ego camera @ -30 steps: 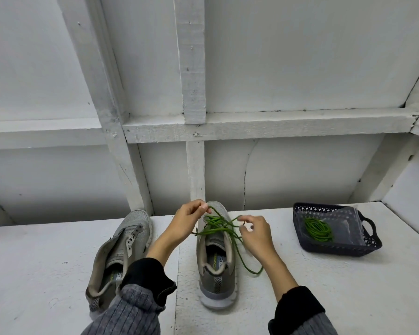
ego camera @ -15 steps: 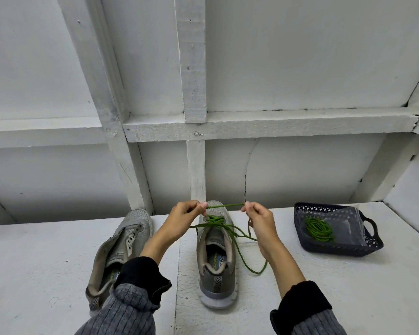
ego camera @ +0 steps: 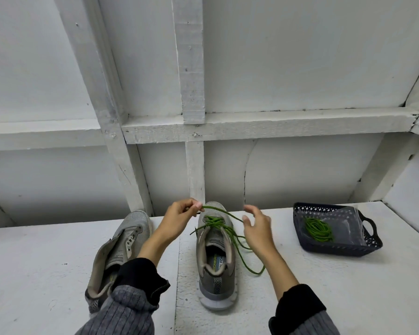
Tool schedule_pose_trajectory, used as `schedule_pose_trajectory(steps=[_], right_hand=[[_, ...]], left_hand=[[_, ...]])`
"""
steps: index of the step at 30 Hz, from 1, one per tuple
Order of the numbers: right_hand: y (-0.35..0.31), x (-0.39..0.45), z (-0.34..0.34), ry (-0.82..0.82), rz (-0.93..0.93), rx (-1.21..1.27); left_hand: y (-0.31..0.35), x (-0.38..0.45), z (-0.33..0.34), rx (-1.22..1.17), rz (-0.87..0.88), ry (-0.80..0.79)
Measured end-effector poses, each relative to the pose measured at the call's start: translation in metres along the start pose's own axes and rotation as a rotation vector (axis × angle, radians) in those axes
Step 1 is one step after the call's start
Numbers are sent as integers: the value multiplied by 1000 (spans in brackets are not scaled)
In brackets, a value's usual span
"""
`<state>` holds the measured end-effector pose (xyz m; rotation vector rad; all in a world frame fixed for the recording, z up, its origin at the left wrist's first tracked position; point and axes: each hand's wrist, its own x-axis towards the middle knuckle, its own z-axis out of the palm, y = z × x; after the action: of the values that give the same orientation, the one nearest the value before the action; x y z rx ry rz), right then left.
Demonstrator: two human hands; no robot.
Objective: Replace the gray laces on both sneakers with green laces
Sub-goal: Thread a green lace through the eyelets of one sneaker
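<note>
Two grey sneakers stand on the white table, heels toward me. The right sneaker (ego camera: 215, 267) has a green lace (ego camera: 215, 222) threaded through its eyelets, with loose ends trailing off to its right. My left hand (ego camera: 179, 217) pinches one end of that lace above the toe. My right hand (ego camera: 257, 228) hovers just right of the shoe with fingers spread, and the lace runs past its fingertips. The left sneaker (ego camera: 124, 240) has no lace, and my left sleeve hides its heel.
A dark plastic basket (ego camera: 370, 243) sits at the right of the table with a coiled green lace (ego camera: 318, 229) inside. A white framed wall rises directly behind the shoes.
My right hand has let go of the lace and opened, dropping a little to the right. The stretch of lace that was taut between both hands now sags. My left hand stays put.
</note>
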<state>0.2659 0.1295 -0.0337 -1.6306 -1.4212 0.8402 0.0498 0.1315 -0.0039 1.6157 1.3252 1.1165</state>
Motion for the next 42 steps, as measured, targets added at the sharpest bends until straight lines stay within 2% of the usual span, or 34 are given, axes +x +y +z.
schedule_pose_trajectory(steps=[2,4,6,12,15,18,22,24,26,30,34,42], right_hand=[[-7,-2,9,-198,-95,66],[-7,-2,14,-281,-155,-24],[-5,-1,12,-226,-191,-118],[4,0,1,68,-149,-27],[6,-3,4,138,-77,35],[7,-6,10,17,-56,6],[10,-7,14,-213,-89,-93],[14,-7,16,-252,-98,-169],[18,-7,16,-174,-85,-176],[20,-6,2,86,-19,2],[26,-5,-13,199,68,107],[19,-5,15,-168,-135,-36]], left_hand=[[2,1,7,55,6,-19],[2,1,11,57,19,-9],[3,0,11,57,12,-4],[-6,0,-2,214,-88,-79],[-8,2,4,117,-168,101],[-6,4,9,-40,-213,329],[-9,4,8,-145,-213,340],[-10,4,7,-138,-180,354],[-10,3,5,-148,-149,386],[-11,4,2,-173,-107,425],[-13,1,1,-145,-92,468],[-13,-1,8,-154,-99,361]])
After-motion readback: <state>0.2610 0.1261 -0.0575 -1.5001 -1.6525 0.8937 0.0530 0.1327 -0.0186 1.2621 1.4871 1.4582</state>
